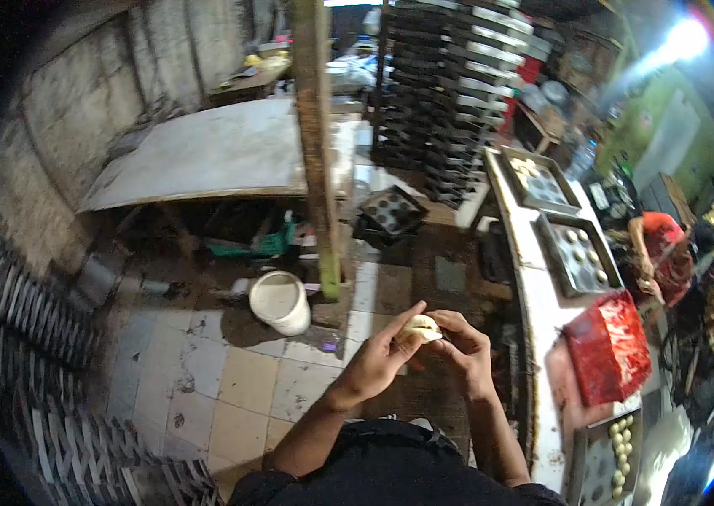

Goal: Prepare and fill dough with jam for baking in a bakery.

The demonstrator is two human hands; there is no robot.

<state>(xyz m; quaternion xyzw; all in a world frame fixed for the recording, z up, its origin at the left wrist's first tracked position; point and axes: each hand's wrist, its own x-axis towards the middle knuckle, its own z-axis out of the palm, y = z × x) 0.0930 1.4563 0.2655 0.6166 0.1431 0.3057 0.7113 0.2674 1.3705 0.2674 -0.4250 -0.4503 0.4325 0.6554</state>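
Off the left edge of the long table (545, 316), held in the air above the floor, the dough piece (421, 327) sits between two bare hands. On its left, the left hand (371, 358) is wrapped round it with thumb and fingers; this hand should cradle rather than squeeze, so the round does not flatten. A dark slit shows along the dough; whether it is an open seam or something inside, I cannot tell. On its right, the right hand (468, 347) pinches the edge with bent fingertips. Short, even pinches, with small turns in the left palm, would probably shape it best; tugging could tear a skin that looks soft.

Leftmost among the materials is a wide table (205, 152) with a pale, scuffed, flat top. Next, a round-mouthed white bucket (289, 322) with smooth walls stands on stained square tiles, just beside a rough-grained wooden post (315, 143). Rightward, the long table has a worn white surface. By its far end lies a metal tray (549, 187) with round hollows; a similar pan (566, 271) follows, some hollows filled with smooth pale rounds. Toward the near end, crinkled, glossy red sheeting (608, 347) lies just beyond a third tray (595, 462), where small dough balls (622, 451) line the right edge.
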